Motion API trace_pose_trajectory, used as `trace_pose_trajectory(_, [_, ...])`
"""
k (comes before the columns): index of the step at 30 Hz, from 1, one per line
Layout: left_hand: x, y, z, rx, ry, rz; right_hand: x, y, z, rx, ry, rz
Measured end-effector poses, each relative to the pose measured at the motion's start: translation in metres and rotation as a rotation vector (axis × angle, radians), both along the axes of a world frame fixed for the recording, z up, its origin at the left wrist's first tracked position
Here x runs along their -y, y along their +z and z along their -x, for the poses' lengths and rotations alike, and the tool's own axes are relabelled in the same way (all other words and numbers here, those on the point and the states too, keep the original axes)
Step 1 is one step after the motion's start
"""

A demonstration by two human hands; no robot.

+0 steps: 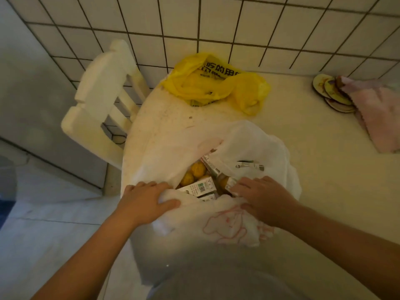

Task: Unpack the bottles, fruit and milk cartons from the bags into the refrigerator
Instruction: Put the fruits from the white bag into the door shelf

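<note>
A white plastic bag (255, 144) with a pink drawing lies open on the table in front of me. Inside it I see yellow round fruit (195, 169) and several white milk cartons (198, 188). My left hand (145, 200) grips the bag's near-left rim, fingers closed on the plastic. My right hand (262, 197) holds the near-right rim, its fingertips at the opening beside a carton. A crumpled yellow plastic bag (214, 83) with black print lies farther back by the wall; its contents are hidden.
The cream table (324, 169) stands against a white tiled wall. A white wooden chair (104, 100) is at the table's left end. At the back right lie round coasters (331, 92) and a pink cloth (376, 113). A grey appliance side (32, 100) rises at far left.
</note>
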State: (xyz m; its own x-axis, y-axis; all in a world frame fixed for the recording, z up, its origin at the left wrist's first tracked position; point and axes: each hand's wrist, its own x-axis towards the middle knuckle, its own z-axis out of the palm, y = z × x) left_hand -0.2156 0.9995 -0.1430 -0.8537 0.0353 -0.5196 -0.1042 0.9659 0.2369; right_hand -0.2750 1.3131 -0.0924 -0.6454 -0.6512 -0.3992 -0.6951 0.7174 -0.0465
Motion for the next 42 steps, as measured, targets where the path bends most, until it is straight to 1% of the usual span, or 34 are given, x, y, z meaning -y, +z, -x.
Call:
trace_pose_trajectory(2, [0.006, -0.006, -0.006, -0.015, 0.042, -0.1, -0.006, -0.008, -0.006, -0.06, -0.033, 0.022])
trace_pose_trajectory(4, [0.014, -0.007, -0.009, -0.078, 0.068, -0.165, -0.011, -0.017, -0.012, -0.106, -0.057, 0.011])
trace_pose_trajectory(7, [0.023, -0.002, -0.015, -0.165, 0.082, -0.141, -0.017, -0.02, -0.019, -0.194, -0.049, 0.028])
trace_pose_trajectory(9, [0.03, -0.002, -0.022, -0.155, 0.094, -0.059, -0.015, -0.012, -0.025, -0.224, -0.028, 0.096])
trace_pose_trajectory(12, [0.035, -0.011, -0.036, -0.068, 0.113, 0.035, -0.01, 0.003, -0.036, -0.122, 0.01, 0.142])
trace_pose_trajectory(16, [0.018, -0.023, -0.046, -0.061, 0.095, 0.097, -0.007, 0.004, -0.051, 0.061, 0.08, -0.047])
trace_pose_trajectory(20, [0.002, -0.033, -0.048, 0.007, 0.066, 0.12, 0.0, -0.001, -0.05, 0.139, 0.088, -0.161])
trace_pose_trajectory(22, [0.001, -0.033, -0.052, 0.074, 0.076, 0.076, 0.005, 0.004, -0.049, 0.153, 0.085, -0.199])
trace_pose_trajectory(23, [0.001, -0.031, -0.053, 0.085, 0.093, 0.049, 0.009, 0.009, -0.049, 0.143, 0.07, -0.174])
trace_pose_trajectory(24, [0.001, -0.028, -0.053, 0.056, 0.122, 0.017, 0.015, 0.013, -0.049, 0.11, 0.05, -0.098])
trace_pose_trajectory(25, [0.002, -0.025, -0.05, -0.027, 0.168, -0.027, 0.022, 0.018, -0.047, 0.064, 0.029, 0.014])
trace_pose_trajectory(27, [0.003, -0.021, -0.038, -0.274, 0.313, -0.175, 0.041, 0.017, -0.04, -0.012, 0.019, 0.232])
trace_pose_trajectory(28, [0.002, -0.021, -0.028, -0.354, 0.384, -0.262, 0.053, 0.013, -0.036, -0.028, 0.034, 0.28])
trace_pose_trajectory(29, [0.0, -0.022, -0.017, -0.38, 0.442, -0.335, 0.064, 0.005, -0.03, -0.029, 0.052, 0.276])
trace_pose_trajectory(30, [-0.002, -0.024, -0.005, -0.347, 0.495, -0.385, 0.076, -0.003, -0.024, -0.013, 0.064, 0.231])
trace_pose_trajectory(31, [-0.006, -0.025, 0.007, -0.269, 0.547, -0.409, 0.087, -0.013, -0.019, 0.014, 0.075, 0.165])
trace_pose_trajectory(33, [-0.014, -0.032, 0.025, -0.089, 0.619, -0.379, 0.103, -0.027, -0.01, 0.05, 0.097, 0.051])
trace_pose_trajectory(35, [-0.016, -0.038, 0.035, -0.007, 0.645, -0.375, 0.11, -0.035, -0.003, 0.05, 0.106, 0.008])
trace_pose_trajectory(37, [-0.01, -0.042, 0.039, -0.037, 0.642, -0.399, 0.109, -0.037, 0.001, 0.049, 0.115, 0.002])
trace_pose_trajectory(40, [0.002, -0.044, 0.039, -0.188, 0.607, -0.365, 0.107, -0.037, 0.001, 0.05, 0.132, -0.003])
trace_pose_trajectory(42, [0.007, -0.047, 0.039, -0.256, 0.634, -0.348, 0.105, -0.038, -0.001, 0.038, 0.146, 0.003])
